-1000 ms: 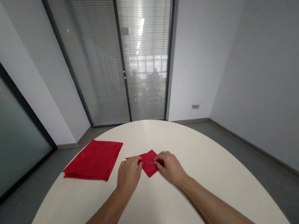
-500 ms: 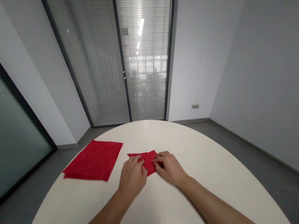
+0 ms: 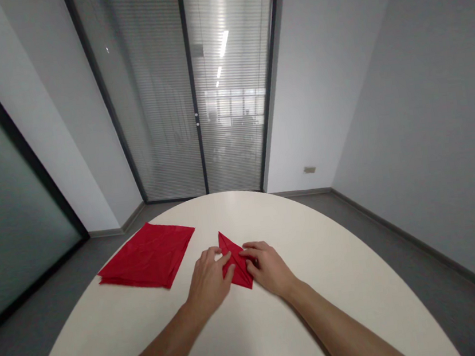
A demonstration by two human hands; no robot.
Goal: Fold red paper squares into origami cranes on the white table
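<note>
A small folded piece of red paper [image 3: 238,264], roughly diamond-shaped with pointed ends and crease lines, lies on the white table between my hands. My left hand [image 3: 209,275] is at its left side, fingers apart, with the thumb and a fingertip resting on the paper. At the right edge, my right hand [image 3: 269,263] has its fingers curled and closed on the paper; the fingertips partly hide that edge.
To the left lies a stack of larger red sheets [image 3: 147,258], its corner near the rim of the round white table [image 3: 321,295]. Beyond the table stand a glass partition with blinds [image 3: 161,124] and a pale wall [image 3: 315,76] with a socket.
The folded paper has been turned, so one point now faces away and another toward me. My left hand's fingers have spread; the right hand has stayed nearly in place.
</note>
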